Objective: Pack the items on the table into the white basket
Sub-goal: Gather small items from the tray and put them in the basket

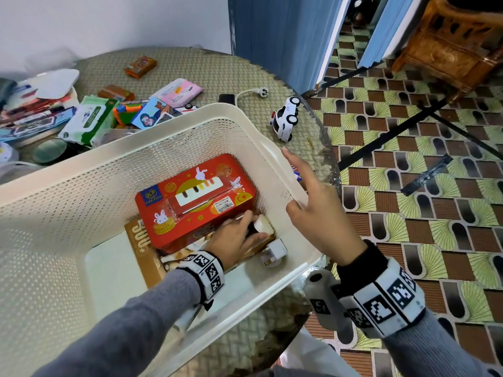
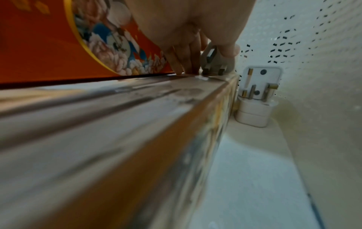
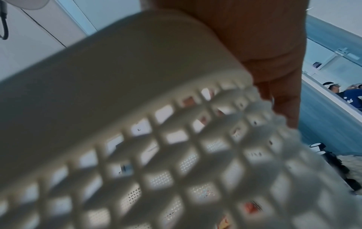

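Your right wrist marker band sat closest to the head camera, with your right hand just past it on the near right rim of the white basket. Thumb hooked over the rim edge, fingers stretched out along the outside wall; the right wrist view showed only the palm behind the mesh, so how firm that hold was I couldn't tell.

Your left hand was down inside the basket, fingers curled and pinching a white plug between thumb and fingertips. That plug touched the top of the brown box lying flat under your hand. A red tin lay on that box, right against your knuckles. A second white plug adapter stood on the basket floor just to the thumb side of your left hand, prongs up.

Beyond your right fingertips a toy police car was on the table; wipes pack, pink pack and orange packet lay well past the basket.
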`<action>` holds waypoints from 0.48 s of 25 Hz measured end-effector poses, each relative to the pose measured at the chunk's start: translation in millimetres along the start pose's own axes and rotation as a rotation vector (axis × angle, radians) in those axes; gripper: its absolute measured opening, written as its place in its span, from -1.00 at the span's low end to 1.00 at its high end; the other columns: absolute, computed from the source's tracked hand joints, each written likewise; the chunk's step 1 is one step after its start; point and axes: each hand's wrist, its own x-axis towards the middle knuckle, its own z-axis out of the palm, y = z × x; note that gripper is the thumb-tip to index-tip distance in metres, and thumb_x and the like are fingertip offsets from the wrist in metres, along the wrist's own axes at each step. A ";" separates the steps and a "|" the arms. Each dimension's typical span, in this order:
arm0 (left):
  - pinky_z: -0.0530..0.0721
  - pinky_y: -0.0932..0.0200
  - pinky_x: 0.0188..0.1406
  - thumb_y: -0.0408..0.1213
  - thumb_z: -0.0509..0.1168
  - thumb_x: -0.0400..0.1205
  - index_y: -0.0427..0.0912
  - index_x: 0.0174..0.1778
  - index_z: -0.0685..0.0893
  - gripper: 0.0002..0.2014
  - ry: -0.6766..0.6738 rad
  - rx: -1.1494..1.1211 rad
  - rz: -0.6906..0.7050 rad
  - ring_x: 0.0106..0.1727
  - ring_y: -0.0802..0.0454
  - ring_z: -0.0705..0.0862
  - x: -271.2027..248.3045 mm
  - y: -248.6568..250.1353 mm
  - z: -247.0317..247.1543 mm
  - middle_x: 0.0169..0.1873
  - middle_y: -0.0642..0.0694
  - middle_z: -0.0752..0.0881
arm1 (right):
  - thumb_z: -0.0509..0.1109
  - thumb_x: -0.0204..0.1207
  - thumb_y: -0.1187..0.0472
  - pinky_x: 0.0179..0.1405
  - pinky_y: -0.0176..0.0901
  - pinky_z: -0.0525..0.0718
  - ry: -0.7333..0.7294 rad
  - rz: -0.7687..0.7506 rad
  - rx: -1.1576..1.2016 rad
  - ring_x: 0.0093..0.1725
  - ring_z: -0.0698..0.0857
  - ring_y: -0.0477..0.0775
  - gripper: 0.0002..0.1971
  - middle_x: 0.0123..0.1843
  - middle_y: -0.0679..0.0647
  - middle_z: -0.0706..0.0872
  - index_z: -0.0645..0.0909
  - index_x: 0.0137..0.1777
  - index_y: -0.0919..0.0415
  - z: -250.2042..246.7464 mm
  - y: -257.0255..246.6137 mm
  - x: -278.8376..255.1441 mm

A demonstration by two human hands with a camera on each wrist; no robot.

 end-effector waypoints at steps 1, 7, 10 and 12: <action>0.48 0.10 -0.04 0.10 0.15 0.68 -0.11 0.31 0.38 -0.58 -0.015 0.031 -0.007 0.16 -0.16 0.59 -0.6 1.5 -1.9 0.10 -0.16 0.70 | 0.22 0.41 0.42 -0.39 0.13 0.61 0.002 0.003 0.007 -0.44 0.54 0.25 -0.14 -0.19 0.28 0.71 0.13 0.59 -0.35 0.9 0.9 0.2; 0.34 0.20 -0.13 0.06 0.11 0.71 -0.13 0.36 0.34 -0.59 -0.049 0.055 -0.048 0.21 -0.19 0.58 -6.4 7.6 -6.9 0.14 -0.22 0.69 | 0.21 0.40 0.42 -0.30 0.17 0.66 0.015 -0.009 0.045 -0.37 0.63 0.31 -0.16 -0.12 0.30 0.73 0.15 0.57 -0.35 3.5 5.4 1.2; 0.39 0.17 -0.06 0.07 0.10 0.72 -0.11 0.39 0.31 -0.58 -0.081 0.032 -0.061 0.24 -0.20 0.58 -8.8 3.2 -6.6 0.18 -0.23 0.67 | 0.21 0.40 0.41 -0.21 0.21 0.69 0.009 -0.006 0.050 -0.30 0.67 0.32 -0.15 -0.09 0.30 0.74 0.13 0.57 -0.37 3.9 6.0 1.6; 0.47 0.13 -0.01 0.09 0.09 0.71 -0.08 0.39 0.30 -0.58 -0.095 0.030 -0.056 0.22 -0.19 0.60 -10.4 -2.1 -4.9 0.15 -0.23 0.68 | 0.20 0.40 0.41 -0.25 0.20 0.70 0.006 -0.002 0.047 -0.29 0.68 0.32 -0.15 -0.09 0.29 0.74 0.12 0.56 -0.39 3.8 4.9 1.3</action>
